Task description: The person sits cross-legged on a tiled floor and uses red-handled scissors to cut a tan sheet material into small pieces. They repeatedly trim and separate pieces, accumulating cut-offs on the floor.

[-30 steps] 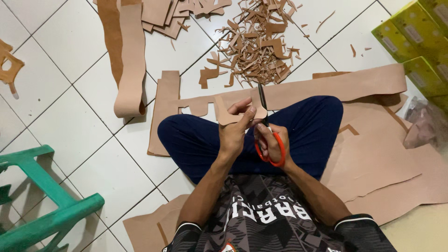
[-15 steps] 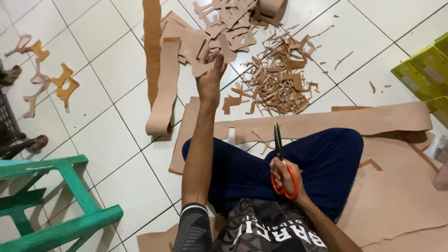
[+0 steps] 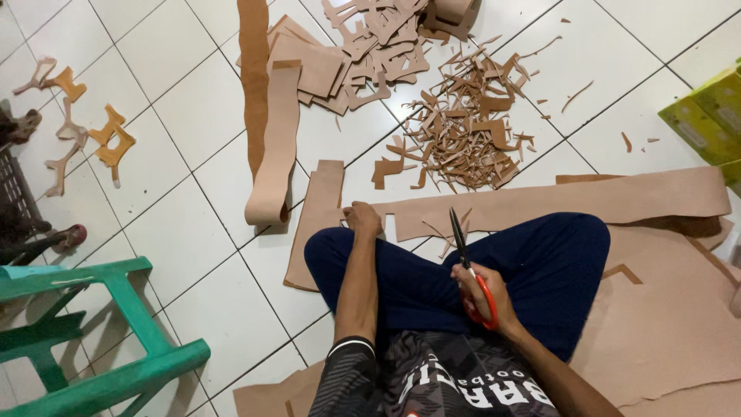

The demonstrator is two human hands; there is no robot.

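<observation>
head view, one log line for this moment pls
left hand: resting on tan sheet by knee | right hand: holding red-handled scissors, blades up | scrap pile: on tile beyond the sheet

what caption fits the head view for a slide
Seated cross-legged on white tiles, left hand on a tan leather strip, right hand holding red-handled scissors.

red-handled scissors [image 3: 472, 272], tan sheet [image 3: 540, 205], navy trousers [image 3: 540, 270], green stool [image 3: 93, 340], white tiles [image 3: 193, 116]
</observation>
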